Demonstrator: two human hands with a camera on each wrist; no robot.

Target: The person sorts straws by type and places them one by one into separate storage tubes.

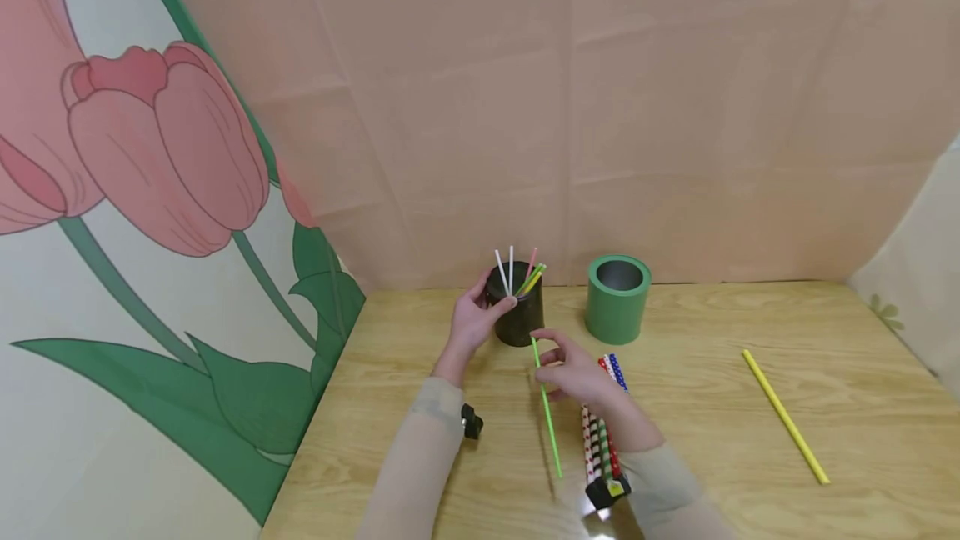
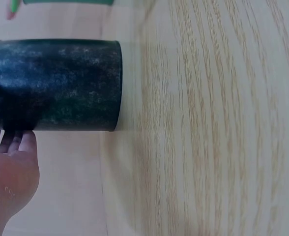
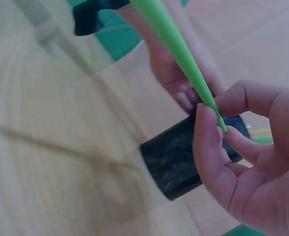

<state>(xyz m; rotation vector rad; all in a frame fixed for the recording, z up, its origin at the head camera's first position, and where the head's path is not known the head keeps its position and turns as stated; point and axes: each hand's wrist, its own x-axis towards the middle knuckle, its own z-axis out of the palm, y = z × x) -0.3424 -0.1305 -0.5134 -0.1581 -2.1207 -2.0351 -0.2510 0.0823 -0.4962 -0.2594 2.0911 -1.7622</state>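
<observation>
My left hand (image 1: 471, 325) grips a black cylindrical cup (image 1: 517, 323) from its left side, thumb near the rim and fingers around the far wall. Several thin straws (image 1: 512, 269), white, pink, green and yellow, stick up out of it. In the left wrist view the cup's dark, mottled wall (image 2: 61, 83) fills the upper left. My right hand (image 1: 573, 369) pinches a bright green straw (image 1: 549, 423) near its upper end, just in front of the cup. In the right wrist view, thumb and fingertips close on that green straw (image 3: 184, 59), which overlaps my left hand there.
A green cylindrical cup (image 1: 617, 311) with a dark inside stands to the right of the black one. Patterned straws (image 1: 596, 444) lie in a bunch beneath my right forearm. Farther right, a yellow straw (image 1: 785, 417) lies on the wooden table (image 1: 697, 373). A pinkish-brown sheet (image 1: 465, 123) hangs behind.
</observation>
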